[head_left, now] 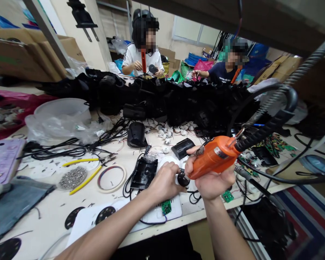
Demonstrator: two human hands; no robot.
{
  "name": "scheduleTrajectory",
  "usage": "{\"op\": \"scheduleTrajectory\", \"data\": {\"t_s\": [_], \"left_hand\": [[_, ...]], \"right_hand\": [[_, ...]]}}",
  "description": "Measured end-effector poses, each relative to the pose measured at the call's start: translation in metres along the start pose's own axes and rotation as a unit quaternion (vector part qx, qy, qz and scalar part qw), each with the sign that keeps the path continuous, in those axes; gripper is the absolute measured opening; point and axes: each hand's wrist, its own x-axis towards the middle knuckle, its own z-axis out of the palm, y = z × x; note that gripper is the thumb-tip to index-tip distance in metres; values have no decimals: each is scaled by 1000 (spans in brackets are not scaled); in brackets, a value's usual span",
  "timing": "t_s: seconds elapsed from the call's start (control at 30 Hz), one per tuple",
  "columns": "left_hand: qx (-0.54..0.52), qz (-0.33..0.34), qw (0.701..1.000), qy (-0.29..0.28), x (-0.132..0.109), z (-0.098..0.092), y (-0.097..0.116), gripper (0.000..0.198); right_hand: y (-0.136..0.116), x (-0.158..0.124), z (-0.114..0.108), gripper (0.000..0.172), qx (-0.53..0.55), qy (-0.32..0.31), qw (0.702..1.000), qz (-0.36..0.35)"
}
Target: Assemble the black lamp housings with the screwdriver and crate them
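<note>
My right hand (212,184) is wrapped round an orange electric screwdriver (213,159), which hangs from a coiled spring and a black cable. Its tip end points left, toward a small black and white round part (183,179). My left hand (164,180) pinches that part; its exact kind is partly hidden by the fingers. Just behind my left hand lies an open black plastic housing (144,172) with a cord. A green circuit board (166,207) rests below my left wrist on a white plate. Beyond the screwdriver sits another black housing piece (182,148).
Yellow-handled cutters (86,176), a pile of screws (72,178) and a tape roll (112,178) lie on the left. Small white parts (166,133) and a heap of black housings (162,95) spread across the back. Two people sit opposite. A plug (81,14) hangs upper left.
</note>
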Motion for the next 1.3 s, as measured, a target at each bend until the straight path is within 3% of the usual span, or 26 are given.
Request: {"op": "scheduleTrajectory", "data": {"t_s": [0.27,0.47,0.83,1.3], "left_hand": [[2,23,1000,-14,-2,-4,2,32],[-25,24,999,-3,1,-1,-1,34],[-25,34,999,5,2,0,-1,36],[-2,20,1000,-3,1,-1,-1,36]], "right_hand": [[0,0,-1,67,22,-15,1000,8],[1,1,0,61,27,-24,999,-25],[5,-2,-11,68,27,-54,998,-5],[-3,-1,-3,69,-57,-20,998,17]]}}
